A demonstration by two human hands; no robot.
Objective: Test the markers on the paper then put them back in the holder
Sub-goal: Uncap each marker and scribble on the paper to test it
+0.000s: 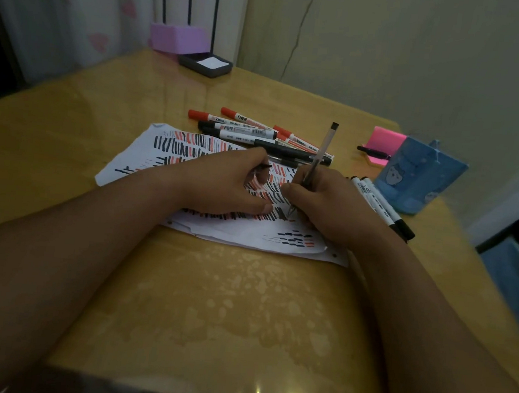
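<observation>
A white paper covered in black and red strokes lies on the yellow table. My right hand grips a clear black-capped pen, its tip down on the paper. My left hand rests on the sheet and pinches a small black cap between its fingers. Several red and black markers lie in a pile behind the paper. Two black markers lie to the right of my right hand. The blue holder stands at the right.
A pink sticky-note pad with a black marker on it sits behind the holder. A purple box and a dark tray stand at the table's far edge. The table's right edge drops off beside the holder.
</observation>
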